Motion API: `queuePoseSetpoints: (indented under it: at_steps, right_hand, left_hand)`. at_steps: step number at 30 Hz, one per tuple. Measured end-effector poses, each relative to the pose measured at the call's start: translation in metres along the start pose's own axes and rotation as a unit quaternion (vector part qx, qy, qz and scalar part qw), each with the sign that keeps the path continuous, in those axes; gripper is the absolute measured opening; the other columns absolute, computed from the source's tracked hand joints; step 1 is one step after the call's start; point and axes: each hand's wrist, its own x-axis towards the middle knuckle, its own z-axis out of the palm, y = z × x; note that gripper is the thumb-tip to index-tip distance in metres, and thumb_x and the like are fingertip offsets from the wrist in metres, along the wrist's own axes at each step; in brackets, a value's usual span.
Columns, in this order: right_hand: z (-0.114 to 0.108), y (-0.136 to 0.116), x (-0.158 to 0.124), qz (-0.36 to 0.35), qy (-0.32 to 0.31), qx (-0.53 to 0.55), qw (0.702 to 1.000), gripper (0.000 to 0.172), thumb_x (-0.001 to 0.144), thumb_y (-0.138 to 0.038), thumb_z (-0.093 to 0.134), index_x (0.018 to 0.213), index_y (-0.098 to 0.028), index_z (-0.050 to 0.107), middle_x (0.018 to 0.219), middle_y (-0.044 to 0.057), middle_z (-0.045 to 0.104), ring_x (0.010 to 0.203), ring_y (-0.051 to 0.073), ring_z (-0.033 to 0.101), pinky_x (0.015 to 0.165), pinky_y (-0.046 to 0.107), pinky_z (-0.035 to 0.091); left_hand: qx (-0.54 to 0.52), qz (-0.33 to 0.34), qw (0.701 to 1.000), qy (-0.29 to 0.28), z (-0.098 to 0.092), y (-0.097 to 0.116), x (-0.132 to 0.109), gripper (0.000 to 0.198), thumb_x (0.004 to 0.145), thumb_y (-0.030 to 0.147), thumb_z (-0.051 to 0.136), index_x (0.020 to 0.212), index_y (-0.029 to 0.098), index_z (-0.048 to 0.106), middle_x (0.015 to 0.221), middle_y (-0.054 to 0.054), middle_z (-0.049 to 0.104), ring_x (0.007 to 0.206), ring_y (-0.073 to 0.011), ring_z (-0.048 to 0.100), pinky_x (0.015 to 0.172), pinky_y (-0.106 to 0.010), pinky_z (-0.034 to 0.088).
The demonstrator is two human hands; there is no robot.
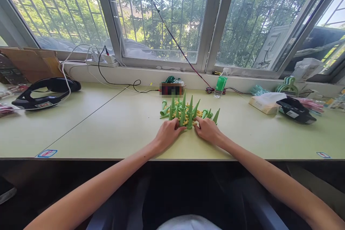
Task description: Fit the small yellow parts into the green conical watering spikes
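Several pointed green plastic cones [190, 105] stand upright in a cluster on the table, and small yellow pieces [185, 116] are heaped among them. At the near left of this cluster is my left hand [168, 133], its fingers curled and its thumb reaching towards the base of a front cone [189, 124]. Close by on the right, my right hand [208, 130] has its fingers bent in a pinch beside the yellow pieces. What the fingertips of either hand hold is too small and partly hidden. More green cones [164, 106] lie on their sides at the left of the heap.
Behind the cones sits a blurred dark box [171, 89] with a cable. A green-labelled bottle [221, 83] stands by the window. A tissue box [265, 103] and a black strapped device [296, 110] are at right; another black headset [44, 95] lies left. The table edge [107, 158] runs in front.
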Motion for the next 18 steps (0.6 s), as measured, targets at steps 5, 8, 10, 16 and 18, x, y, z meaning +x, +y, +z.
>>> queuePoseSetpoints:
  at_steps: [5,8,10,16,18]
  right_hand:
    - [0.001,0.0,0.001,0.009,-0.027,-0.033,0.999,0.024,0.094,-0.023,0.048,0.111,-0.015,0.064,0.091,0.013,0.072,0.083,0.025,0.069,0.065,0.028,0.039]
    - [0.002,0.002,0.0,0.01,-0.025,-0.049,0.998,0.022,0.096,-0.022,0.046,0.107,-0.017,0.064,0.086,0.011,0.071,0.081,0.025,0.069,0.063,0.028,0.037]
    - [0.002,0.004,-0.001,0.011,-0.023,-0.06,0.998,0.021,0.098,-0.022,0.044,0.105,-0.018,0.064,0.082,0.01,0.071,0.077,0.024,0.068,0.061,0.028,0.035]
    - [0.001,0.004,-0.003,0.01,-0.022,-0.075,0.997,0.019,0.099,-0.021,0.043,0.095,-0.017,0.061,0.079,0.01,0.071,0.072,0.024,0.068,0.057,0.028,0.03]
    - [0.0,0.004,-0.004,0.007,-0.022,-0.072,0.997,0.018,0.099,-0.021,0.043,0.095,-0.016,0.06,0.079,0.01,0.071,0.07,0.023,0.068,0.057,0.028,0.029]
  left_hand:
    - [-0.003,0.008,1.0,-0.008,-0.001,-0.001,-0.001,0.037,0.084,0.047,0.066,0.066,0.02,0.049,0.058,0.001,0.054,0.053,-0.0136,0.045,0.054,-0.028,0.03]
    - [-0.008,0.007,1.0,-0.008,-0.002,-0.002,-0.001,0.037,0.084,0.048,0.065,0.065,0.02,0.049,0.058,0.002,0.054,0.053,-0.0133,0.045,0.054,-0.028,0.032]
    - [-0.01,0.002,1.0,-0.008,-0.002,-0.001,-0.002,0.037,0.084,0.048,0.065,0.065,0.02,0.05,0.058,0.001,0.055,0.053,-0.0132,0.046,0.054,-0.028,0.033]
    - [-0.012,-0.002,1.0,0.0,-0.007,0.004,-0.004,0.041,0.088,0.051,0.059,0.064,0.019,0.052,0.057,0.001,0.055,0.053,-0.013,0.046,0.054,-0.028,0.033]
    - [-0.003,0.005,1.0,0.02,-0.013,0.004,-0.004,0.046,0.094,0.049,0.05,0.059,0.019,0.048,0.053,0.001,0.051,0.05,-0.0121,0.042,0.054,-0.028,0.03]
